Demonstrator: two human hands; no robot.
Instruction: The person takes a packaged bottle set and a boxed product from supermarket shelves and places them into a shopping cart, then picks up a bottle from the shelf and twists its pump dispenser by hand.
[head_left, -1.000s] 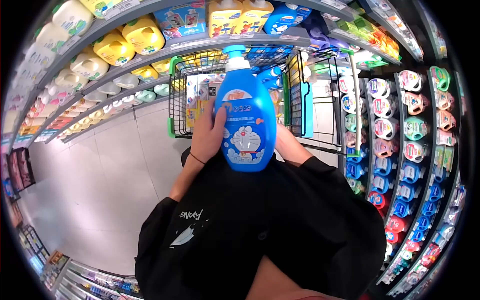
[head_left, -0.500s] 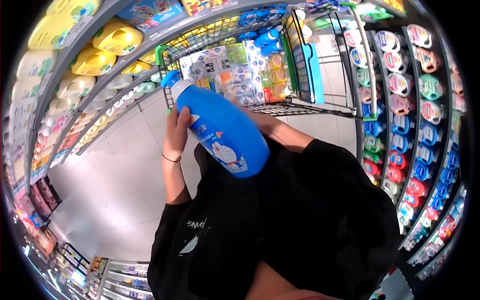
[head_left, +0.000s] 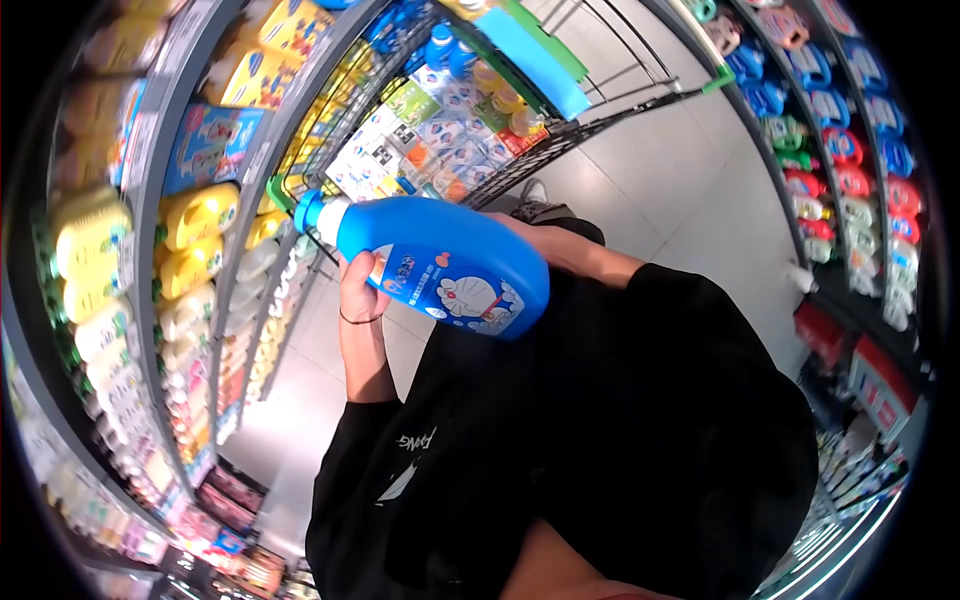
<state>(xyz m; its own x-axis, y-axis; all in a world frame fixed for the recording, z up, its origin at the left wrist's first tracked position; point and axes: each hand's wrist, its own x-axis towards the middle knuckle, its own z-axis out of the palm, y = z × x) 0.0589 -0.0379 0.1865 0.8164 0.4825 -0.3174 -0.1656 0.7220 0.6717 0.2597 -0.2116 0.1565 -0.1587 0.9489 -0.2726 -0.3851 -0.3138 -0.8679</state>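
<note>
A large blue pump bottle (head_left: 450, 260) with a cartoon face on its label lies tilted across my chest, its pump end pointing left. My left hand (head_left: 362, 285) grips it near the neck, thumb on the label side. Behind the bottle's lower part is my right hand (head_left: 515, 228), its fingers mostly hidden by the bottle. Just beyond stands a shopping cart (head_left: 590, 110) holding packaged goods (head_left: 430, 140) and blue bottles (head_left: 450, 52).
Shelves of yellow jugs (head_left: 195, 240) and pale bottles run along the left. More shelves with blue and red bottles (head_left: 850, 165) stand on the right. Tiled floor (head_left: 650, 180) shows between them. A shoe (head_left: 533, 192) is visible below the cart.
The bottle has gone from upright to nearly sideways, its pump swinging left. The view has turned, so the cart and shelves appear rotated and the cart sits higher.
</note>
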